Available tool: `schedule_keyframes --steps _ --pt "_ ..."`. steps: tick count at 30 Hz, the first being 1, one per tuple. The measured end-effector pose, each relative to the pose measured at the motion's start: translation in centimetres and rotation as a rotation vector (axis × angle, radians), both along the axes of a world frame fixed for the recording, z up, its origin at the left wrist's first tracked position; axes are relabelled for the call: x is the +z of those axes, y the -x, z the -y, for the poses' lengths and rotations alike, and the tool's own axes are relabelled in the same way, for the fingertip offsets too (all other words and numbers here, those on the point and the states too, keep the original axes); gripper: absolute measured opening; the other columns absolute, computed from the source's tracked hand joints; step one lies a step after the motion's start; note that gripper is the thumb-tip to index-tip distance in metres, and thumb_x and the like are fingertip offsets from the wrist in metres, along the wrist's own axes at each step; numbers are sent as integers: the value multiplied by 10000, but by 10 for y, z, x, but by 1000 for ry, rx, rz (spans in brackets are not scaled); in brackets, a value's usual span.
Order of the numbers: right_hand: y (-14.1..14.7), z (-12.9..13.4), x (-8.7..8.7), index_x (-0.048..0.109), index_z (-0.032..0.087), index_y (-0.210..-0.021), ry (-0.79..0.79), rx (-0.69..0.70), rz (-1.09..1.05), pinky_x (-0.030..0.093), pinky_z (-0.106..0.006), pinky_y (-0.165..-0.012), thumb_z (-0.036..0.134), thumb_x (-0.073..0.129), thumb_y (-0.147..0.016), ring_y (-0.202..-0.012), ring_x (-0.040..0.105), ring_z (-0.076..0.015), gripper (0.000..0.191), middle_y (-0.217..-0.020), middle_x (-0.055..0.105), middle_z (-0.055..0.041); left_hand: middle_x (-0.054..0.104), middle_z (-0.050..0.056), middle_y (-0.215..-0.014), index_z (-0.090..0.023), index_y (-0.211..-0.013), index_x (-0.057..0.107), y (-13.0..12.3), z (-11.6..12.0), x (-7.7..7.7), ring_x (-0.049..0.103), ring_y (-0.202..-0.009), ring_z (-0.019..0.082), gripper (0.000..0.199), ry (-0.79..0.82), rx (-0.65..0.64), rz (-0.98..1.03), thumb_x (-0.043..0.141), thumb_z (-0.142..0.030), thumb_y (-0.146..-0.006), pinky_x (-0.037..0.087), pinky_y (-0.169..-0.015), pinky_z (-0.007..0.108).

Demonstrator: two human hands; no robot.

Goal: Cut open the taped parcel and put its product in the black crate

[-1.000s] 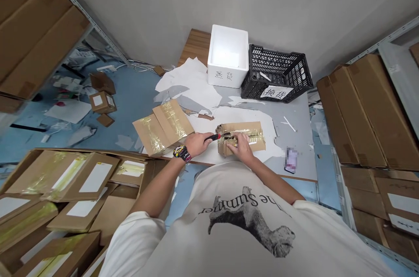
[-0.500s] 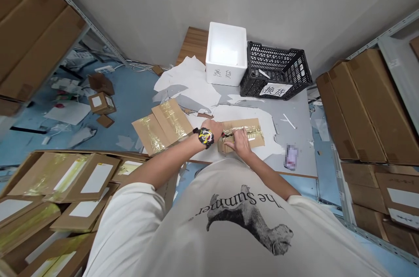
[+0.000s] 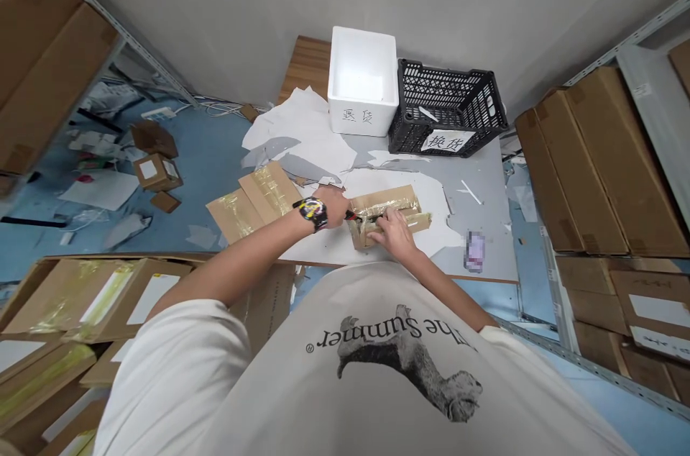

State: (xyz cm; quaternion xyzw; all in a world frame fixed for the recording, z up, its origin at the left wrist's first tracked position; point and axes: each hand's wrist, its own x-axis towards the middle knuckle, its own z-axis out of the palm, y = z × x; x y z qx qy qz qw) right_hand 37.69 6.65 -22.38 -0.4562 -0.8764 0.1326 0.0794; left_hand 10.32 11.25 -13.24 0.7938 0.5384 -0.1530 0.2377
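Well, from where I stand, the parcel [image 3: 389,201] lies on the table [image 3: 485,186], right under the right hand [image 3: 393,236] and just past the left. That right hand has its fingers pressed together and curled over the parcel's taped near side, bearing down on it. The left hand [image 3: 330,208], with a watch [image 3: 311,213] on its wrist, is closed in a fist around a red-handled tool [image 3: 351,214]; its tip touches the parcel, though I can't tell what sort of tip it is. Working that close, I'd keep the parcel pinned and the tip angled shallow, pointing away from those right-hand fingers. A flattened carton [image 3: 253,203] lies to the left of the left hand, and a phone [image 3: 474,251] lies to the right of the right.
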Motion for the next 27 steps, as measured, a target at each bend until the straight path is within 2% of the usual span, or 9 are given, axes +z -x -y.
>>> schedule_keyframes --steps 3,6,9,12,14,16,18,21,27 --pt "-1 3 6 795 244 -1002 26 55 -32 525 -492 -1126 334 898 -1039 -1111 679 -317 142 -1208 750 -110 881 154 -1233 -277 -1354 876 33 17 6 815 -1182 376 466 41 121 26 583 -477 -1052 585 -1007 440" --pt "-5 10 9 791 267 -1020 64 92 -74 458 -536 -1252 284 832 -1080 -1073 709 -306 74 -1053 797 -61 877 96 -1056 -262 -1370 854 55 53 -5 813 -948 301 531 42 369 294 498 -529 -1081 574 -865 374" --pt "-12 12 13 810 273 -1083 136 85 -137 485 -523 -1228 376 738 -1152 -1010 734 -300 144 -987 823 -50 798 39 -837 -206 -1408 822 60 101 -33 722 -686 221 617 111 622 651 496 -621 -1089 565 -744 339" --pt "-12 -1 14 828 256 -1195 171 56 -165 573 -447 -1048 407 562 -1225 -1002 740 -300 307 -1049 832 -80 766 36 -820 -141 -1497 779 47 139 -67 676 -662 197 771 47 875 838 542 -731 -1059 555 -679 314" --pt "-6 -16 8 826 232 -1288 108 46 -138 581 -465 -1062 391 546 -1216 -1160 725 -340 330 -1219 825 -137 768 43 -874 -125 -1578 736 35 156 -85 674 -701 188 840 -33 1014 905 506 -760 -1077 558 -689 305" --pt "4 -29 -4 793 218 -1441 36 78 -87 534 -542 -1208 393 632 -1169 -1410 637 -395 361 -1495 754 -189 776 54 -948 -138 -1631 705 24 166 -96 682 -757 189 829 -123 1124 935 456 -735 -1111 577 -739 314" --pt "13 -38 -19 706 242 -1615 13 119 -25 430 -644 -1336 394 712 -1120 -1606 500 -434 518 -1738 609 -186 802 79 -1059 -170 -1634 713 15 174 -101 710 -854 206 756 -212 1168 922 451 -675 -1136 605 -838 345" --pt "21 -43 -38 553 293 -1777 16 126 56 300 -802 -1377 398 763 -1082 -1736 346 -486 734 -1890 441 -169 822 119 -1273 -216 -1593 756 8 186 -104 742 -1079 251 621 -332 1093 865 514 -576 -1147 600 -1024 402" --pt "18 -55 -43 527 290 -1809 -12 192 108 273 -857 -1366 220 650 -1098 -1710 410 -497 725 -1839 521 -193 815 121 -1305 -240 -1566 768 1 205 -103 766 -1162 279 530 -415 995 740 578 -501 -1146 596 -1087 420"
